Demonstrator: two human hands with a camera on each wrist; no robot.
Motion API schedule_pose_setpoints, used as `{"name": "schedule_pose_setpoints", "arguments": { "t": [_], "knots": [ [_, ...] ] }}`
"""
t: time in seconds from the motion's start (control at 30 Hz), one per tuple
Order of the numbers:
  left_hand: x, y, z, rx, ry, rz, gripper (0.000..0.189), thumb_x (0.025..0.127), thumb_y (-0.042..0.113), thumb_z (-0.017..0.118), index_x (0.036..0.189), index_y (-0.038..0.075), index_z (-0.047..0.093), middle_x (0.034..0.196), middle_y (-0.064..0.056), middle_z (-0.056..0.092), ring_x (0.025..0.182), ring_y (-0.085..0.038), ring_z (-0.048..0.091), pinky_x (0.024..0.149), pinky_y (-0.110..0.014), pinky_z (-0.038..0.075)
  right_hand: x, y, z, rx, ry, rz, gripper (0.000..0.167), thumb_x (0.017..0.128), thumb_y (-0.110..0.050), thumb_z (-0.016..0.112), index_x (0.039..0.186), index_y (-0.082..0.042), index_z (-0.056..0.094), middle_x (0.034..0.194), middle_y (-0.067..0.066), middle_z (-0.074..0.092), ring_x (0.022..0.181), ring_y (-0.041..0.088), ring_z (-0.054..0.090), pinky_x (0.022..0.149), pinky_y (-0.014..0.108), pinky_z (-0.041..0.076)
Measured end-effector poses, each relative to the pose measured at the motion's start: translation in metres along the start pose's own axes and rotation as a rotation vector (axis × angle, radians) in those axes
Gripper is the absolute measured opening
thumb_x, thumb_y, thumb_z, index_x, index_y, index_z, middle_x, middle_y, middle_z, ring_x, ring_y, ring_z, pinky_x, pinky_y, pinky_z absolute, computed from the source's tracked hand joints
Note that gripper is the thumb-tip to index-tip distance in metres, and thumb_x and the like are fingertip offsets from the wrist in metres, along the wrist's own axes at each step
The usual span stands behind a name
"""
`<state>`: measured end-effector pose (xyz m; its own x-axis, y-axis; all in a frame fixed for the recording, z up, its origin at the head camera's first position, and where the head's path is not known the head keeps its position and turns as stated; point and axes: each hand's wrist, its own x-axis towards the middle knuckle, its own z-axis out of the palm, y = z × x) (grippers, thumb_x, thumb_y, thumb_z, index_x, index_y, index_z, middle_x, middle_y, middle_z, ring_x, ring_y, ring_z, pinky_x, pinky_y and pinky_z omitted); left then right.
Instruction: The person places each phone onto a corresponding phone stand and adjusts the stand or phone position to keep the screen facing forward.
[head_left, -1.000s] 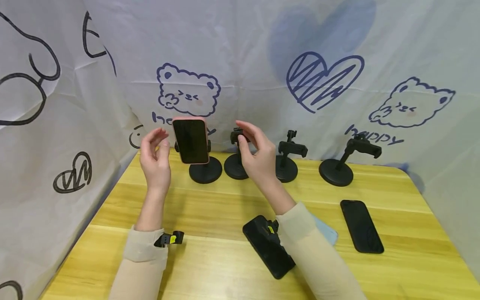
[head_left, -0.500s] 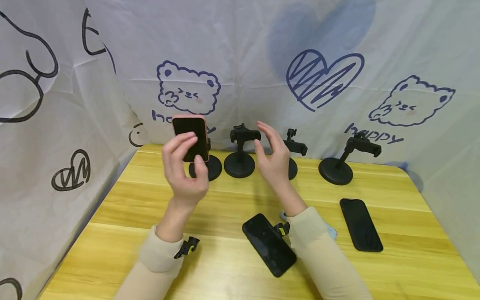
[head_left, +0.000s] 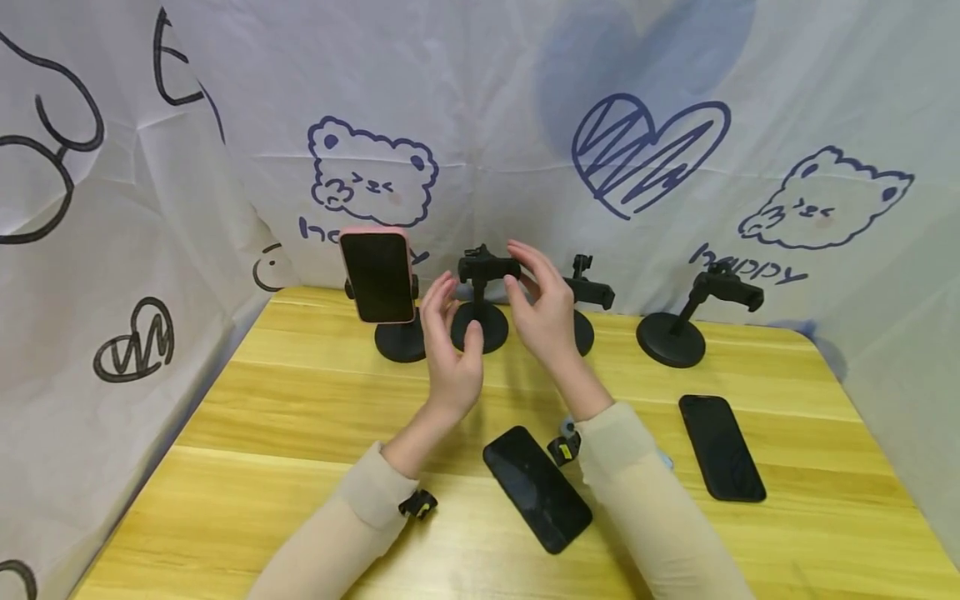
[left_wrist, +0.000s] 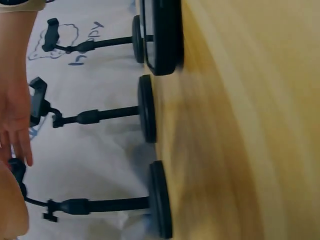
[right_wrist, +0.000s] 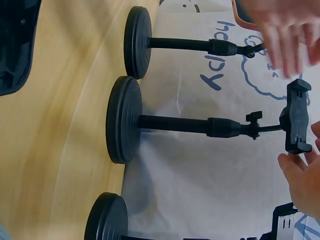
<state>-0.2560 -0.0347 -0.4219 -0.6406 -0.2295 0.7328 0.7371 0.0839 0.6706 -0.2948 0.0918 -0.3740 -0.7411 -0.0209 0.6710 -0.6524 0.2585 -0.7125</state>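
Observation:
My right hand (head_left: 543, 308) has its thumb and fingers spread around the right end of a black phone stand's clamp (head_left: 483, 268). In the right wrist view its fingertips are right at the end of that clamp (right_wrist: 297, 117). My left hand (head_left: 453, 358) is raised in front of the same stand, below and left of the clamp, fingers bent loosely and holding nothing. It looks blurred in the right wrist view. Just left of it, a pink-cased phone (head_left: 377, 277) sits upright in another black stand, whose round base (head_left: 400, 342) is partly hidden.
Two more black stands, one behind my right hand (head_left: 591, 293) and one farther right (head_left: 671, 342), stand along the back. A black phone (head_left: 537, 490) lies in front, another black phone (head_left: 722, 448) at right. A light-blue object (head_left: 666, 459) is mostly hidden under the right sleeve.
My left hand has moved right from beside the pink-cased phone, passing in front of it, to the second stand. My right hand shifted right, then slightly back left. The stand's clamp has come into view.

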Motion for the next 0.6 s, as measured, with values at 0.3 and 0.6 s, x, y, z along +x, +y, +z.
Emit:
{"name": "schedule_pose_setpoints", "arguments": {
  "t": [0.3, 0.6],
  "knots": [
    [0.020, -0.039, 0.006, 0.111, -0.076, -0.482, 0.056, 0.098, -0.001, 0.053, 0.151, -0.006, 0.036, 0.151, -0.025, 0.038, 0.141, -0.043, 0.040, 0.117, -0.056, 0.036, 0.003, 0.007, 0.000, -0.001, -0.004, 0.057, 0.037, 0.100, 0.005, 0.063, 0.137, 0.001, 0.065, 0.143, 0.016, 0.062, 0.132, 0.029, 0.059, 0.102, 0.043, 0.056],
    [0.045, -0.072, 0.006, 0.287, -0.242, -0.531, 0.043, 0.103, 0.008, 0.062, 0.143, -0.002, 0.049, 0.136, -0.024, 0.051, 0.124, -0.040, 0.053, 0.106, -0.050, 0.047, 0.003, 0.008, 0.002, -0.027, -0.008, 0.102, 0.031, 0.101, 0.004, 0.063, 0.131, 0.003, 0.068, 0.134, 0.021, 0.065, 0.122, 0.034, 0.065, 0.097, 0.048, 0.058]
  ]
}}
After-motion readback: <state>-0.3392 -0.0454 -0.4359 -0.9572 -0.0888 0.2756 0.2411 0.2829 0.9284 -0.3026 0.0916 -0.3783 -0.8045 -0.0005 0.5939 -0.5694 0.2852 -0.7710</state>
